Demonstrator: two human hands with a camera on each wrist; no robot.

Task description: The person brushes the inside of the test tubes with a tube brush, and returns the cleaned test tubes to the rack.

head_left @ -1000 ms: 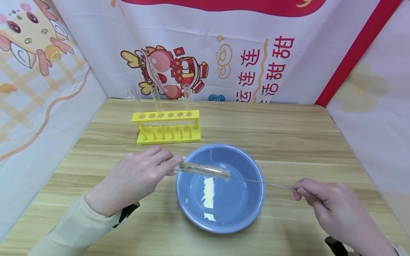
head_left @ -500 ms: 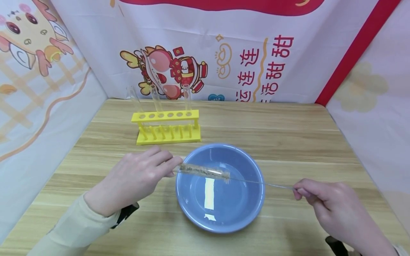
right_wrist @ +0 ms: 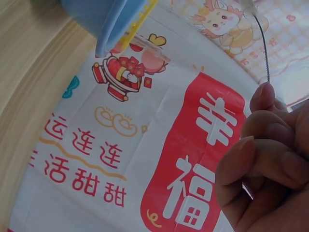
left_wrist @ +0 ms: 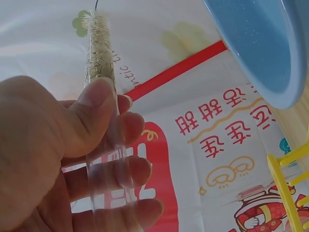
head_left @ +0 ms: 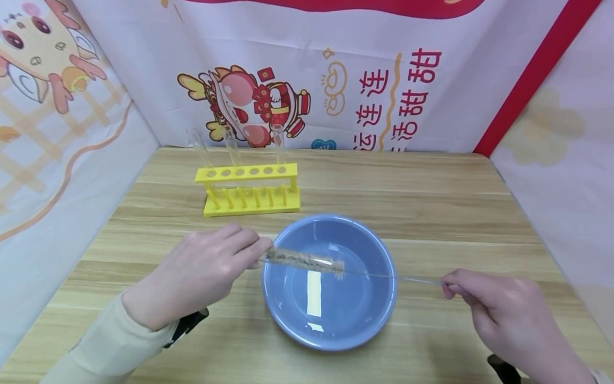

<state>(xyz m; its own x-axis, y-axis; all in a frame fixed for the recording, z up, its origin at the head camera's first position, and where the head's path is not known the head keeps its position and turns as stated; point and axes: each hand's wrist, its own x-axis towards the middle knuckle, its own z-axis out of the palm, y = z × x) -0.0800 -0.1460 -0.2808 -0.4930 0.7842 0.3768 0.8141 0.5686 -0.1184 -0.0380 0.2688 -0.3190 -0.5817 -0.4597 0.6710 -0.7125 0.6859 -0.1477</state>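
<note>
I see the left hand (head_left: 206, 266) curled round a clear, slender test tube (head_left: 307, 260), over a round blue basin (head_left: 355, 312) in the head view. The right hand (head_left: 503, 306) pinches the thin wire handle (head_left: 417, 279) of a pale-bristled brush (left_wrist: 100, 41) — bristles inside the tube. Behind, left, stands a yellow six-hole rack (head_left: 247, 173); wood-grain surface (head_left: 455, 208) stretches right — broad room before its far edge.

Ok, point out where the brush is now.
In the head view, the brush sits mostly inside the clear tube in the left hand, over the blue basin, its wire running to the right hand.
</note>
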